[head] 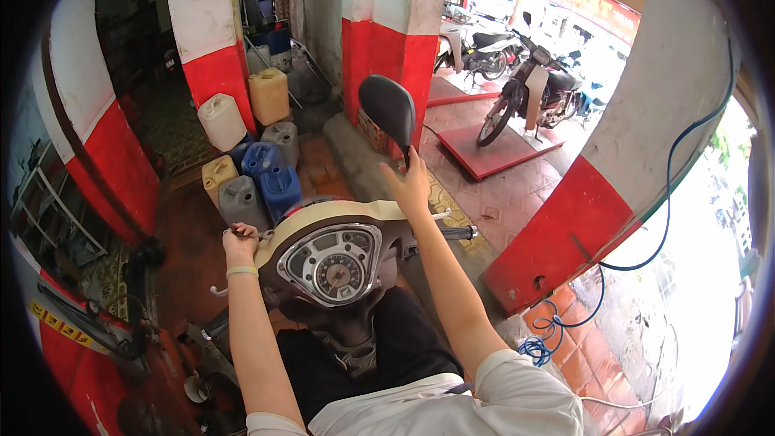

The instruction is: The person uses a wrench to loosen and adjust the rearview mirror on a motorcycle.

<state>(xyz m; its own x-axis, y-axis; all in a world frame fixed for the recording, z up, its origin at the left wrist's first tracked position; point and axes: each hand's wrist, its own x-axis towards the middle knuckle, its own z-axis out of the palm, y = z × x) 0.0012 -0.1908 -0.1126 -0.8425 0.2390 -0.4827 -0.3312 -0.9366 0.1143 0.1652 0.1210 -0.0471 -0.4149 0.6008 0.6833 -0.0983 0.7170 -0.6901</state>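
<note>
Before me is a cream and brown motor scooter's handlebar cover [339, 211], with a chrome-rimmed instrument cluster [336, 263]. At its left side my left hand [240, 247] grips a metal wrench [264, 234], whose far end reaches the cover's edge. Raised above the right side, my right hand [412, 186] has its fingers around the thin stem of a black rear-view mirror [387, 110], thumb held apart. The mirror's dark side faces me; its stem's lower end is hidden by the hand. Below my right forearm, the right handlebar grip [458, 233] sticks out.
Several plastic jerrycans [244, 198] stand ahead on the left. Red-and-white pillars [387, 66] rise in front and to the right. A motorbike [533, 85] is on a red platform [484, 148]. A blue hose [536, 348] lies coiled at the right.
</note>
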